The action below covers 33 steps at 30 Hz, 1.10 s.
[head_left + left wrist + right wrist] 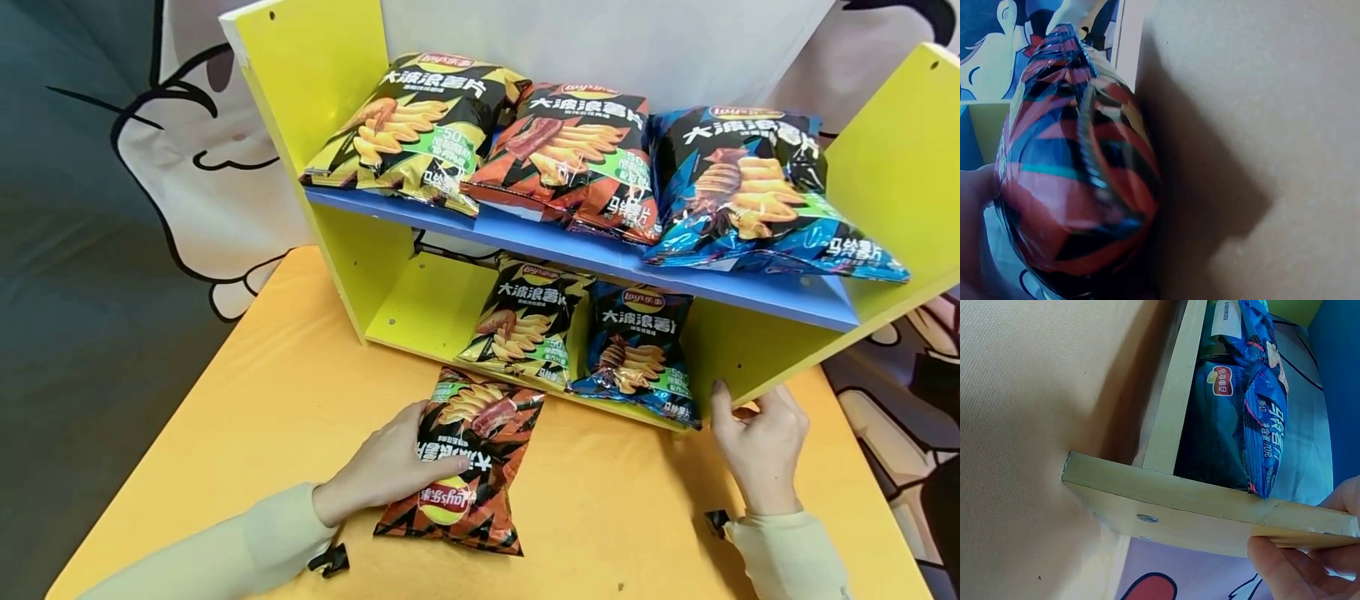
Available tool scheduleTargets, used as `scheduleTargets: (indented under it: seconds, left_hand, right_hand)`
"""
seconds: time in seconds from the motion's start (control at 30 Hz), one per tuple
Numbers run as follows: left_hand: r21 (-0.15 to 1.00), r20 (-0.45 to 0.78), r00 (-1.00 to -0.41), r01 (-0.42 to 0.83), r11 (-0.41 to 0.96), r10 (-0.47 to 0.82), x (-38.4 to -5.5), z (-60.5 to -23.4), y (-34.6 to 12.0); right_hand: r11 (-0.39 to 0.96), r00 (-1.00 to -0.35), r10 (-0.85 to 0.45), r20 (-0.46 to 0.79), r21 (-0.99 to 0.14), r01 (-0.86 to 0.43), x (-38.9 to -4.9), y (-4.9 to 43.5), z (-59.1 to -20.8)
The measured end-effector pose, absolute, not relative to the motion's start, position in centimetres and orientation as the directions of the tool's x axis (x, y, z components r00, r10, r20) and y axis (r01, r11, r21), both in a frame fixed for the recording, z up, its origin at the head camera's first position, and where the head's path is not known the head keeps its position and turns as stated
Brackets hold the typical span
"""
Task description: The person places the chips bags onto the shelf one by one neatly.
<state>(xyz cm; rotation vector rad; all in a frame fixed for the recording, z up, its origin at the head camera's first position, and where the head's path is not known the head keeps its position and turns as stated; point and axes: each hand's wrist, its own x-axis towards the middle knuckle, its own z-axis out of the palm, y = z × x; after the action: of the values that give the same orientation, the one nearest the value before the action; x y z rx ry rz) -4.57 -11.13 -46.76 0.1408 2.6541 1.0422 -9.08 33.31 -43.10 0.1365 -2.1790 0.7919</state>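
My left hand (401, 458) holds a red and black bag of potato chips (480, 442) in front of the shelf, with the thumb across its front. Its print is upside down in the head view. In the left wrist view the red bag (1079, 181) shows its seam, and the hand (975, 231) is at the left edge. My right hand (765, 446) grips the front edge of the shelf's right side panel (757, 358), thumb on the inner face. The right wrist view shows that hand (1297, 569) pinching the panel (1210, 515) beside a blue chip bag (1263, 425).
The blue upper board (570, 246) carries a yellow (420, 125), a red (570, 158) and a blue (757, 192) chip bag. On the yellow lower board (420, 308) stand a yellow bag (525, 321) and a blue bag (637, 350). An orange cloth (262, 417) covers the table.
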Motion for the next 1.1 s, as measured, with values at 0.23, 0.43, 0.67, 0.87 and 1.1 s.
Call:
scheduleTargets:
  seconds: [0.23, 0.43, 0.67, 0.87, 1.1]
  left_hand:
    - [0.721, -0.219, -0.949, -0.001, 0.693, 0.227, -4.6, -46.8, -11.2]
    - [0.79, -0.216, -0.931, 0.011, 0.613, 0.295, -4.5, -46.3, -11.6]
    - [0.799, -0.22, -0.905, 0.047, 0.6, 0.363, -4.5, -45.6, -12.4]
    - [0.769, -0.185, -0.874, 0.157, 0.62, 0.45, -4.7, -44.6, -13.2]
    - [0.68, -0.133, -0.806, 0.349, 0.645, 0.577, -5.7, -43.2, -13.9]
  right_hand:
    - [0.794, -0.682, 0.164, 0.712, -0.506, -0.337, -9.0, 33.2, -43.1]
    - [0.793, -0.685, 0.161, 0.71, -0.506, -0.338, -9.0, 33.3, -43.2]
    - [0.798, -0.679, 0.167, 0.715, -0.503, -0.333, -9.1, 33.3, -43.3]
    - [0.8, -0.673, 0.171, 0.719, -0.501, -0.332, -9.1, 33.2, -43.3]
    - [0.803, -0.679, 0.163, 0.716, -0.496, -0.33, -9.0, 33.3, -43.2]
